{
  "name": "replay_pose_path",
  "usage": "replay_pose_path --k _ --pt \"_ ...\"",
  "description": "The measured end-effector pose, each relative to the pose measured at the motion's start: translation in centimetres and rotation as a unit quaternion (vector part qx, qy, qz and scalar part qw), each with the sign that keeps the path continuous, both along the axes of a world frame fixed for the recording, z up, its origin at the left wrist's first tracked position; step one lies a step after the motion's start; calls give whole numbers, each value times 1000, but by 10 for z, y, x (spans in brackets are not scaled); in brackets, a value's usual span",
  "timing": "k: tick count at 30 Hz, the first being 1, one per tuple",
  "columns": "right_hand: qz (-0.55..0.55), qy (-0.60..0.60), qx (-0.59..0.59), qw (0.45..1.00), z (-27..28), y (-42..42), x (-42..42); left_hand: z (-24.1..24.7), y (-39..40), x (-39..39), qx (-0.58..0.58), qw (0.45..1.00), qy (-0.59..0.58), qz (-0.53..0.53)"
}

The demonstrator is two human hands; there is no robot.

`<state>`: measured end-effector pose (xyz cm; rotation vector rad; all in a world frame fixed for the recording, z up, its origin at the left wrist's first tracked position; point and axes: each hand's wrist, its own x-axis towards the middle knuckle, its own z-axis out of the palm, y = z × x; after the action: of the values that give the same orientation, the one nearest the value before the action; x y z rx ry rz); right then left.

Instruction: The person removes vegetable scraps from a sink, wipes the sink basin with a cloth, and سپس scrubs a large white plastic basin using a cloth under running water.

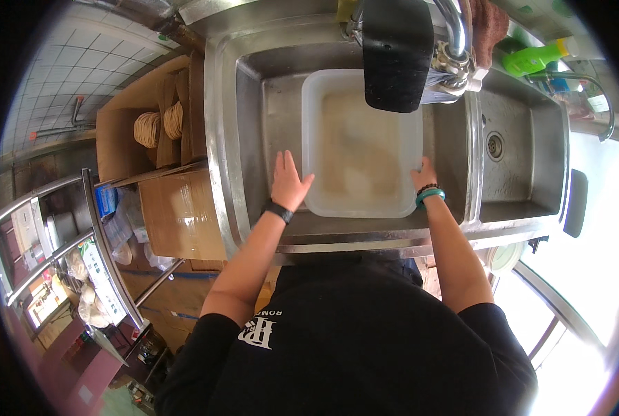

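A translucent white plastic tub [361, 207] with rounded corners sits in the large steel sink basin [280, 109]. Its inside looks brownish and blurred; whether it holds water is hard to tell. My left hand [289, 183] is at the tub's left side, fingers apart, the thumb close to the rim. At the right side, my right hand [425, 174] has its fingertips near the rim; whether they touch it cannot be told. A dark watch band is on my left wrist, a green bangle and a beaded bracelet on my right. A black panel [396, 57] hides the tub's far right corner.
A smaller basin with a drain [495, 145] adjoins on the right. Metal taps [452, 67], a brown cloth [487, 31] and a green bottle [535, 58] stand at the back right. Cardboard boxes [182, 213] and a metal rack [106, 249] are at the left.
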<state>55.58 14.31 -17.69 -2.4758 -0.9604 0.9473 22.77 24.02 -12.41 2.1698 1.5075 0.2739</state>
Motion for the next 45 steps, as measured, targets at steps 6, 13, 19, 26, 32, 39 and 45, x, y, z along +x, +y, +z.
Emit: replay_pose_path --k 6,13,19,26,32,39,45 --pt "137 -124 -111 977 -40 -6 7 -28 31 18 -273 958 9 84" --pt "133 -173 -135 966 79 56 -3 -61 24 7 -248 961 -20 124" --pt "219 82 5 972 22 74 -71 -49 18 18 -173 977 -62 112" --pt "417 -2 335 845 51 129 -172 2 -2 37 -138 959 -189 159" --pt "399 -100 239 880 41 189 -156 3 -24 31 -151 952 -186 190" --pt "326 -74 73 939 6 195 -103 20 -17 28 -99 962 -178 180" --pt "190 -75 21 979 -55 124 -69 11 -28 21 -117 948 -202 214"
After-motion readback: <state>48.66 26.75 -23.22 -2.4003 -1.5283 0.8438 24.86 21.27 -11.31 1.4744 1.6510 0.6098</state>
